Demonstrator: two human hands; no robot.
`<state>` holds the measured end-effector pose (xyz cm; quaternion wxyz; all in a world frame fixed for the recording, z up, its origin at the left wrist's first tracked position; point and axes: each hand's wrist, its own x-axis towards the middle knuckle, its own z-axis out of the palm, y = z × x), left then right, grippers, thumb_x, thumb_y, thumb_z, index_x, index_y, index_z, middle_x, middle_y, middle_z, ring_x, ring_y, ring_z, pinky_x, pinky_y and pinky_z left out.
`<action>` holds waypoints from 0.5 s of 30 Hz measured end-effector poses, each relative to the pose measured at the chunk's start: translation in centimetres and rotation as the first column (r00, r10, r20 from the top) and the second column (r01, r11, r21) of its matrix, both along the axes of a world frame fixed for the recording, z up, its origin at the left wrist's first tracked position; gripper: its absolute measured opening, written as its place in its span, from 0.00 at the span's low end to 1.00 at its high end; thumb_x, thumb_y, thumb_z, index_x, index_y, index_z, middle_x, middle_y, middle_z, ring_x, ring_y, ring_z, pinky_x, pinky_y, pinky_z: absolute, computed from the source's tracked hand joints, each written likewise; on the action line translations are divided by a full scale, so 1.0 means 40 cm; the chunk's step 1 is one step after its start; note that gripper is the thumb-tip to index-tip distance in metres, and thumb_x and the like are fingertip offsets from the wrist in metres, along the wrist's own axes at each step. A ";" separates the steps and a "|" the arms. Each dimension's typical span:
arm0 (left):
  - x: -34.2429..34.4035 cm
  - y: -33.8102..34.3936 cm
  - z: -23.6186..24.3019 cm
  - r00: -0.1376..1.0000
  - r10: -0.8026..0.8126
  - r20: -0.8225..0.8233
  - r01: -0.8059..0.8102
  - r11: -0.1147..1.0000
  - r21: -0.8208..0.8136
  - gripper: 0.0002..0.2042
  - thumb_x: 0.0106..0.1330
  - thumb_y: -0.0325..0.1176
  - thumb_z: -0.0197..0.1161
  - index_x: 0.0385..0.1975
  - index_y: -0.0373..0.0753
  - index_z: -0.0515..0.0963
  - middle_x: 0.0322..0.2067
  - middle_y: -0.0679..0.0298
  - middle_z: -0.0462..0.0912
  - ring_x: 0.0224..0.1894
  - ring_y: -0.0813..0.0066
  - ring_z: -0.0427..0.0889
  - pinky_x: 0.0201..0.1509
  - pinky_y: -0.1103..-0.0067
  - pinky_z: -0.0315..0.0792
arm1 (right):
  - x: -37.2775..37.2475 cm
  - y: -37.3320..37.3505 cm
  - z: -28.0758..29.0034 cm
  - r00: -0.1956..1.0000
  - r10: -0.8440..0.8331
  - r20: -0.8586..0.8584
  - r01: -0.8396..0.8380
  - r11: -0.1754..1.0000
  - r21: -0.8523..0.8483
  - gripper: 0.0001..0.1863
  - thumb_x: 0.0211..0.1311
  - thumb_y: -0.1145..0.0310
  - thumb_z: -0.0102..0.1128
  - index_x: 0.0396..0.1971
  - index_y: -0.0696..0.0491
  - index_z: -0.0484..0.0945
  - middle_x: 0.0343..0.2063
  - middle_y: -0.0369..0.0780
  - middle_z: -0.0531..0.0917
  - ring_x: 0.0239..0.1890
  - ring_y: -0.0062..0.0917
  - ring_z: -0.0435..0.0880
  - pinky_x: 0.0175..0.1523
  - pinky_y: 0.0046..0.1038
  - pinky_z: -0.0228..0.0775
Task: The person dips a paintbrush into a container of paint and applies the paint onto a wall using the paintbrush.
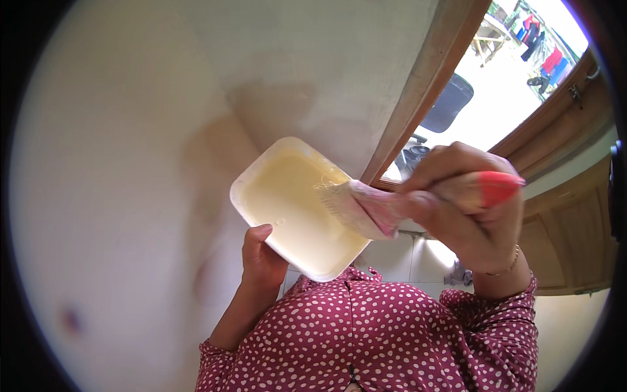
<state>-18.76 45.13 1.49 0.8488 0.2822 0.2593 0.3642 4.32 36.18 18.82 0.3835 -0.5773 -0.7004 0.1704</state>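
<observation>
My left hand (261, 258) grips a white plastic tub (243, 204) by its near left side, thumb over the rim and the other fingers hidden beneath. Pale cream paint (284, 196) fills part of the tub, which tilts a little. Over its right edge, my right hand (467, 206) is closed round the handle of a paintbrush (369, 208). The handle's end is red, and the ferrule is smeared with paint. The splayed, paint-coated bristles hang above the tub's right side; whether they touch the paint I cannot tell.
A pale wall (124, 163) stands to the left and ahead, with shadows on it. At the right is a wooden door frame (431, 85). Beyond it are a dark chair (449, 103) and hanging clothes (554, 62). A brown wooden door panel (568, 235) curves along the right.
</observation>
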 end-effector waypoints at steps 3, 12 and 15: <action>0.015 -0.017 -0.002 1.000 -0.013 -0.002 0.013 1.000 -0.028 0.33 0.59 0.46 0.56 0.63 0.35 0.64 0.57 0.55 0.75 0.60 0.63 0.74 0.63 0.65 0.69 | -0.024 0.042 -0.027 0.999 0.029 0.014 -0.028 0.999 -0.035 0.09 0.60 0.67 0.66 0.28 0.56 0.77 0.21 0.43 0.81 0.21 0.35 0.82 0.27 0.32 0.73; 0.005 -0.080 0.019 0.997 -0.004 0.082 0.007 0.999 -0.039 0.35 0.58 0.45 0.57 0.65 0.34 0.62 0.58 0.55 0.72 0.61 0.61 0.73 0.63 0.66 0.69 | -0.094 0.043 -0.061 0.999 0.004 0.050 0.004 0.989 -0.149 0.10 0.62 0.67 0.64 0.27 0.58 0.77 0.19 0.40 0.81 0.21 0.26 0.81 0.28 0.27 0.72; -0.002 -0.090 0.034 0.996 0.004 0.093 0.000 0.999 -0.038 0.35 0.57 0.45 0.58 0.65 0.34 0.62 0.59 0.54 0.73 0.61 0.60 0.73 0.64 0.65 0.68 | -0.093 0.040 -0.035 0.999 -0.047 0.004 0.047 0.978 -0.203 0.09 0.64 0.70 0.63 0.29 0.59 0.78 0.19 0.38 0.82 0.22 0.17 0.80 0.27 0.22 0.70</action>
